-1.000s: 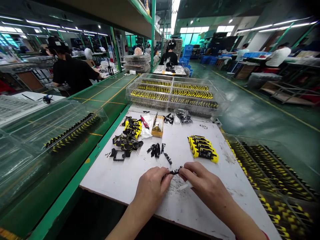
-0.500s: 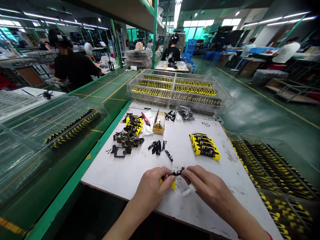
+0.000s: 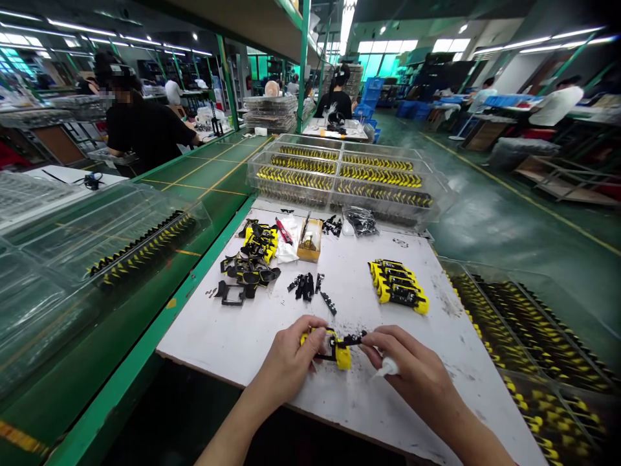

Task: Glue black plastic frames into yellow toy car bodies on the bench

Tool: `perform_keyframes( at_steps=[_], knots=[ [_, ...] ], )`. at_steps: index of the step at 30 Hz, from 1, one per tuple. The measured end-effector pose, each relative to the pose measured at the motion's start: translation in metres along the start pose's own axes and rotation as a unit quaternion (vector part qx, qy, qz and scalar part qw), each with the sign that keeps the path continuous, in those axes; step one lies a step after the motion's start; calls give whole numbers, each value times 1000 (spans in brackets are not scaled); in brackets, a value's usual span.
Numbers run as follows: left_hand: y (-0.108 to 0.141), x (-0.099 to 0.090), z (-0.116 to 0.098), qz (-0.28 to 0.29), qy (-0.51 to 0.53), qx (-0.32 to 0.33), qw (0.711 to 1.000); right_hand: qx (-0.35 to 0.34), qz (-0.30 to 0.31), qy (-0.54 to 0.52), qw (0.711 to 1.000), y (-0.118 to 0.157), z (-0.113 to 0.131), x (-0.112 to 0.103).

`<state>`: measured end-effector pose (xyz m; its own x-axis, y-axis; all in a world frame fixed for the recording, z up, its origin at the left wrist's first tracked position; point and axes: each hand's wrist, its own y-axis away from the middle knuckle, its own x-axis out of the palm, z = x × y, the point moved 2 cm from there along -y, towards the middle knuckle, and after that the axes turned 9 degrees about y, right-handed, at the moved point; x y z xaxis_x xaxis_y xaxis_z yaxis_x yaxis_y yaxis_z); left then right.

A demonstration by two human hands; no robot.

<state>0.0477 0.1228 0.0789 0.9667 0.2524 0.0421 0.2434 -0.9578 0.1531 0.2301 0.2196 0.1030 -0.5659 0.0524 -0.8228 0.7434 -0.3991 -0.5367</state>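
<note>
Head view: left hand [image 3: 286, 366] has fingers closed on yellow-black plastic part [image 3: 338, 351], bracing it toward the other hand. Right hand [image 3: 412, 366] curls fingers narrowly around small white tube [image 3: 389, 367], just beside the part.

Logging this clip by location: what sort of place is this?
Probably a small-parts assembly workshop: long green workbenches, clear plastic trays of yellow-and-black parts, and a co-worker at a neighbouring bench.

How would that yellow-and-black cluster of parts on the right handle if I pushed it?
The yellow-and-black parts look like light, rigid plastic, so they'd probably slide rather than bend. They lie loosely overlapped on the white board, so a push may spread them. Their angular shapes shouldn't roll.
</note>
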Motion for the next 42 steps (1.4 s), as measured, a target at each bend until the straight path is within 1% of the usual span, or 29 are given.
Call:
perform_keyframes(
  at_steps=[2,4,6,9,13,16,20,23,26,30,33,38,42],
  knots=[
    [-2,-2,13,-18,89,-41,995,30,-19,-12,999,8,-1,2],
    [-3,-2,22,-25,148,-57,987,45,-26,-25,998,17,1,7],
    [-3,0,25,-19,178,-59,982,46,-27,-41,998,23,5,11],
    [0,5,22,-8,201,-60,978,39,-31,-56,997,25,13,15],
    [4,11,14,-4,209,-79,975,21,-30,-72,997,22,19,16],
    [5,13,13,-2,189,-81,979,14,-30,-76,997,21,19,18],
    [5,14,15,1,168,-58,984,10,-27,-64,998,20,19,22],
    [5,14,15,2,162,-41,986,8,-36,-50,998,19,20,23],
    [6,14,13,5,159,-33,987,-10,-39,-25,999,17,21,22],
    [5,14,14,2,149,-39,988,-43,17,21,999,16,21,22],
    [1,13,15,-4,164,-56,985,-43,60,29,997,14,20,24],
    [-6,9,10,-18,153,-79,985,21,138,-12,990,8,13,31],
    [-10,7,9,-1,173,-108,979,57,176,-50,982,2,9,32]
  ],
)
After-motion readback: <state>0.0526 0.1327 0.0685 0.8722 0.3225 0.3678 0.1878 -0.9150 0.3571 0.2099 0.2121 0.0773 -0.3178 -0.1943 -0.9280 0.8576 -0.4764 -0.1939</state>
